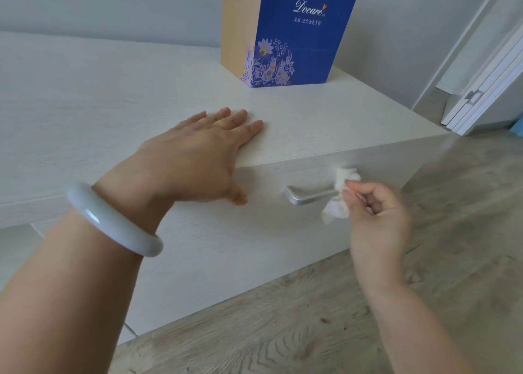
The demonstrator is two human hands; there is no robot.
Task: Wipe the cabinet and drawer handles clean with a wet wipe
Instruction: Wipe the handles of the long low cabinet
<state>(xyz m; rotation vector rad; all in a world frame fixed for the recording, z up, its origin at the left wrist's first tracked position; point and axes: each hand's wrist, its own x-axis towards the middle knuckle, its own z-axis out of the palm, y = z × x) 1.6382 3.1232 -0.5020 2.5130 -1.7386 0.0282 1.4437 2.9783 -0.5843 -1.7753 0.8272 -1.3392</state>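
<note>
One head-worn view looks down on a low white cabinet (99,96) standing on a grey wood-grain floor (339,317), and two bare hands are in sight. The left hand (195,152) lies flat on the cabinet's top near its front edge, four fingers straight and spread over the surface, while its thumb hangs over the edge and touches the upper part of the drawer front (226,246); that grip is open and holds nothing. One pale, smooth bangle (113,218) circles the left wrist. The drawer front carries one silver bar handle (305,196), of which the left bend and most of the bar show. The right hand (376,215) pinches one crumpled white wet wipe (339,192) between thumb and curled fingertips, so that grip is closed on the wipe. The wipe is bunched around the right end of the handle, touching it and hiding that end; part of the wipe sticks up above the bar and part hangs below it. On the cabinet's top, well behind the left hand and against the wall, stands one tall box (297,33), upright, with a blue front printed with white floral patterns and the word "Docare", and a tan side panel. At the far right, one white door (486,90) stands beside the cabinet's end, with a small metal fitting on its edge.
</note>
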